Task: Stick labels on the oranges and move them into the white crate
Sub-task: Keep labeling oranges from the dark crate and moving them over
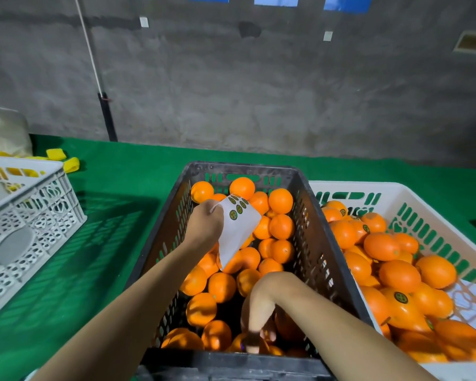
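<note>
Right hand (259, 306) among oranges (280, 200), grip unclear; left hand (204, 224) tight on label sheet (238, 232), long axis near-to-far

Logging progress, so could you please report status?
Left hand holds label sheet. Right hand down among oranges in black crate, grip unclear. White crate holds labelled oranges. Nothing blocking.
</note>
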`<state>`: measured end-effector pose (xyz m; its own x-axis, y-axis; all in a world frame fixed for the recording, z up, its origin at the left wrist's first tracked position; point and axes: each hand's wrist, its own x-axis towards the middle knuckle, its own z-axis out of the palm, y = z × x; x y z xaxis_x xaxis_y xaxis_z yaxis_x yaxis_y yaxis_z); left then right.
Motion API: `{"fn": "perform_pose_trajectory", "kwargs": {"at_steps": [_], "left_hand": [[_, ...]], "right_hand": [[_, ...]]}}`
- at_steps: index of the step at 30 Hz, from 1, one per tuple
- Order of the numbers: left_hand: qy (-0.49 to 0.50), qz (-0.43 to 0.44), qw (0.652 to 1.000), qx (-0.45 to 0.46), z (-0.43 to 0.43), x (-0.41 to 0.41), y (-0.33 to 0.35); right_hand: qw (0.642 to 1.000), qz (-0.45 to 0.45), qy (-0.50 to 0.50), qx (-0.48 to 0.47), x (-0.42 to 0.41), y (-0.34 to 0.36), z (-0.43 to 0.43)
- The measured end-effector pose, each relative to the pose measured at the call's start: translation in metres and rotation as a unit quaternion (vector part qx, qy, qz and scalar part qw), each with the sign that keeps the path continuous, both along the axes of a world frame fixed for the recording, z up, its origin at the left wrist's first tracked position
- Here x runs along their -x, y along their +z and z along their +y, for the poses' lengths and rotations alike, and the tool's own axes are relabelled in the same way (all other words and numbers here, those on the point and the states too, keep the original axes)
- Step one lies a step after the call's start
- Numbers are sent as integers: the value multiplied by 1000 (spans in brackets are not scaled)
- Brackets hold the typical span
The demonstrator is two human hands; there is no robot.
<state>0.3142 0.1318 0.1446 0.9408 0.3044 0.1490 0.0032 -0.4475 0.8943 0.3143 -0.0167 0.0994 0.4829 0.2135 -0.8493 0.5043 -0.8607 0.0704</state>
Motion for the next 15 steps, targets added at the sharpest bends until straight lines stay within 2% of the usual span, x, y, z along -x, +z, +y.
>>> {"fn": "perform_pose_trajectory", "kwargs": {"at_steps": [3, 5, 7, 9, 12, 13, 15], "left_hand": [[18, -3, 1000, 8, 2, -2, -3], [24, -13, 1000, 5, 4, -4, -6], [31, -23, 999, -3, 6, -6, -10], [32, -31, 999, -13, 7, -7, -14], [20, -44, 998, -28, 7, -6, -16], [20, -50, 998, -32, 8, -5, -16], [33, -69, 996, -38, 7, -4, -14]], "right_hand": [[999, 8, -33, -12, -2, 8, -5], [992, 33, -103, -65, -8, 13, -10], [969, 60, -183, -156, -12, 15, -14], [930, 21, -266, -254, -16, 17, -16], [824, -74, -396, -399, -21, 19, -19], [775, -98, -439, -444, -24, 21, -20], [656, -126, -521, -531, -31, 27, -20]]}}
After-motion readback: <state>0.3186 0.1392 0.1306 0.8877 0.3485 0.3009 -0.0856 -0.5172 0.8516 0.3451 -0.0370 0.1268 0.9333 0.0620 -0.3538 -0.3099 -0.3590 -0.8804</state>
